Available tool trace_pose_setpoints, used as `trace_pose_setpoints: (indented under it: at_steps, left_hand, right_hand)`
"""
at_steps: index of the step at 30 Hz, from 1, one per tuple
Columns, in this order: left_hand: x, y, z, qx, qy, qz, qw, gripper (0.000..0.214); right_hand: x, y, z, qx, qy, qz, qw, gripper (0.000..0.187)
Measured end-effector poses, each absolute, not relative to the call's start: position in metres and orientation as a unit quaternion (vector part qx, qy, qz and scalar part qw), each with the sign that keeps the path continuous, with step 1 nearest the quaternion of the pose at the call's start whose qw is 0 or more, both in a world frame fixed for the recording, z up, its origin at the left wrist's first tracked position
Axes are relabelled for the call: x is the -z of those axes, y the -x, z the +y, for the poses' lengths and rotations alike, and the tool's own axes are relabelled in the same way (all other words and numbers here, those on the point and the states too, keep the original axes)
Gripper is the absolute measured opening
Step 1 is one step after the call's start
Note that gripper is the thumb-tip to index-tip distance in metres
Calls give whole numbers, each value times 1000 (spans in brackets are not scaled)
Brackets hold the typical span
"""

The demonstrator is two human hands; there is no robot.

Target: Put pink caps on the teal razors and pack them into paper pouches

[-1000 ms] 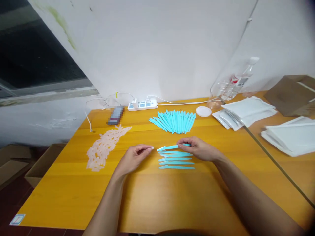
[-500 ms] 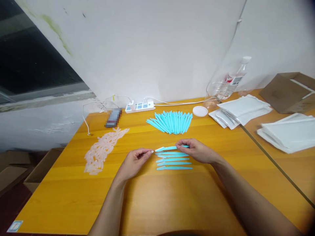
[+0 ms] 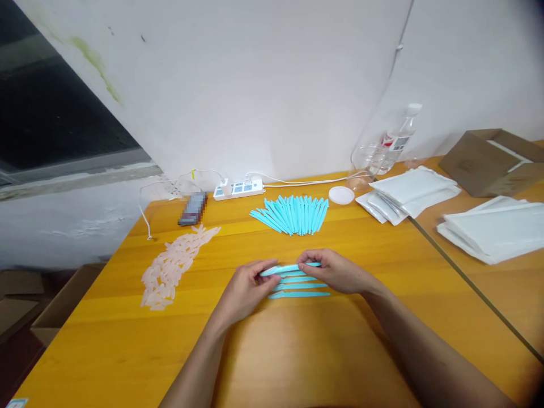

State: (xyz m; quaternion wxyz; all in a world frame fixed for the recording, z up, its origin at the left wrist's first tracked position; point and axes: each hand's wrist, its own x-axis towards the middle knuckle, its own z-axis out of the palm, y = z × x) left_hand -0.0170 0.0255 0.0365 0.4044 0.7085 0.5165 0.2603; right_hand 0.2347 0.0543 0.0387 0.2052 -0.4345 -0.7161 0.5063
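A short row of turquoise plastic sticks (image 3: 300, 286) lies side by side on the yellow wooden table (image 3: 297, 351). My right hand (image 3: 335, 271) pinches the right end of the top turquoise stick (image 3: 285, 268), held just above the row. My left hand (image 3: 245, 289) has closed its fingertips on that stick's left, pointed end. A fan-shaped pile of the same turquoise sticks (image 3: 291, 214) sits farther back. A heap of pale pink translucent caps (image 3: 172, 266) lies to the left.
At the back are a white power strip (image 3: 237, 188) with cables, a blurred phone (image 3: 192, 208), a white lid (image 3: 341, 195) and a clear bottle (image 3: 395, 141). White pouches (image 3: 410, 190) and more white pouches (image 3: 493, 226) lie right, by a cardboard box (image 3: 488, 161).
My left hand moved right from beside the row and took the stick's left end. My right hand kept its pinch. The view drifted, shifting everything slightly left.
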Motion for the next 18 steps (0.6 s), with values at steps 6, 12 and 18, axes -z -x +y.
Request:
trace_pose_setpoints:
  at_steps: [6, 12, 18]
  left_hand:
    - [-25, 17, -16, -226, -853, 424, 202, 27]
    - [-8, 20, -27, -263, -844, 460, 81, 35]
    - [-33, 78, -21, -399, -720, 568, 19, 27]
  right_hand:
    - [-39, -265, 45, -468, 471, -727, 176, 34]
    - [-35, -272, 69, -289, 609, -719, 170, 35]
    - [-38, -221, 101, -179, 614, -759, 122, 31]
